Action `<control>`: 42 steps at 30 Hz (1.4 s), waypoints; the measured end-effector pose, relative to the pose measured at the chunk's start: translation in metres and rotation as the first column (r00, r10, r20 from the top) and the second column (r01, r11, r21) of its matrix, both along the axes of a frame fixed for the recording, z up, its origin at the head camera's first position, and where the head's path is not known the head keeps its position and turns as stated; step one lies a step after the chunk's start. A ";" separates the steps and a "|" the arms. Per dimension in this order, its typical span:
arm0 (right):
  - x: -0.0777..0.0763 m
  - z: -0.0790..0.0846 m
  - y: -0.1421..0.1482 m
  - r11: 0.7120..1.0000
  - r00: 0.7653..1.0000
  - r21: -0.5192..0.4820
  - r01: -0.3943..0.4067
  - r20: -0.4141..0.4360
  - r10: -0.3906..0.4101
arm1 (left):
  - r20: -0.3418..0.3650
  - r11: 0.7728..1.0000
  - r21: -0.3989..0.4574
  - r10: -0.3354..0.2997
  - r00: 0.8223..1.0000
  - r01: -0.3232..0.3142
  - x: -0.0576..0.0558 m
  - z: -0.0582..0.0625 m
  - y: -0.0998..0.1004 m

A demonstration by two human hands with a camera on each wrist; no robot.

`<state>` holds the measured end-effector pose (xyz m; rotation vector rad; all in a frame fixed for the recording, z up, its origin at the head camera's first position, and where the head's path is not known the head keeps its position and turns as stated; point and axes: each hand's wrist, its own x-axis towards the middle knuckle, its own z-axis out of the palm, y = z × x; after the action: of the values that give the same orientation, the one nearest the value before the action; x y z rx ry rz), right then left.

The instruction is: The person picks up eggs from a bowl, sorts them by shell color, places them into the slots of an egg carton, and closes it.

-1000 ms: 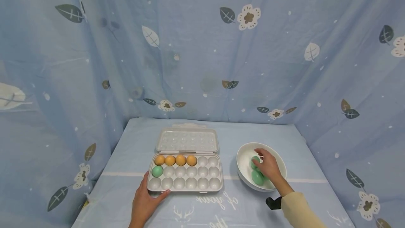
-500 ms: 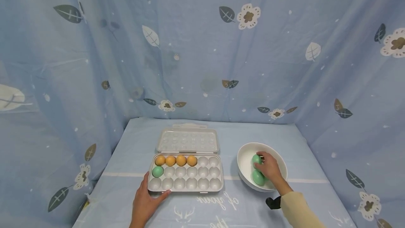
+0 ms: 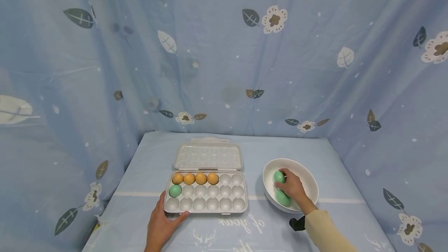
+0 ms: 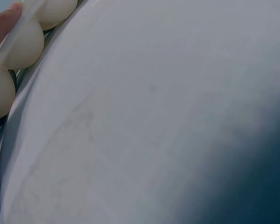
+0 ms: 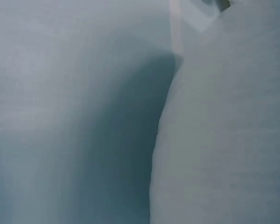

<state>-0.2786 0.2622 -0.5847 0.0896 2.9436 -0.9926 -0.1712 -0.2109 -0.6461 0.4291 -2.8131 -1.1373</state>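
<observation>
An open white egg tray (image 3: 206,197) lies on the blue cloth, with several orange eggs (image 3: 195,178) in its back row and one green egg (image 3: 175,191) at the left of the middle row. My left hand (image 3: 161,223) holds the tray's front left corner, thumb on the side, fingers along the front edge. The tray's cups (image 4: 18,39) and a fingertip show in the left wrist view. My right hand (image 3: 290,186) is in the white bowl (image 3: 308,182), fingers curled round a green egg (image 3: 279,177). A second green egg (image 3: 282,198) lies beneath the hand.
The tray's lid (image 3: 208,156) lies flat behind it. Blue flower-print cloth covers the table and hangs as walls behind and on both sides. A black wrist strap (image 3: 297,224) shows near my right sleeve. The right wrist view shows only blurred bowl wall (image 5: 224,140).
My right hand has lowered into the bowl and closed its fingers round the upper green egg, shifting slightly left. My left hand stays on the tray.
</observation>
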 end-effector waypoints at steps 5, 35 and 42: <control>0.003 -0.002 -0.002 1.000 1.000 0.010 0.010 -0.005 -0.010 | 0.014 1.000 -0.004 -0.003 1.000 0.004 0.000 -0.001 0.001; -0.003 0.047 -0.088 0.972 0.939 -0.150 -0.181 -0.320 0.126 | -0.052 1.000 0.006 -0.002 0.999 0.002 -0.002 -0.011 -0.003; 0.000 0.039 -0.122 0.958 0.928 -0.164 -0.234 -0.330 0.170 | -0.055 1.000 0.002 -0.009 0.998 0.009 -0.003 -0.012 -0.003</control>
<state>-0.2790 0.1401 -0.5453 -0.4093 3.0125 -1.3749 -0.1739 -0.2139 -0.6580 0.3795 -2.7702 -1.1367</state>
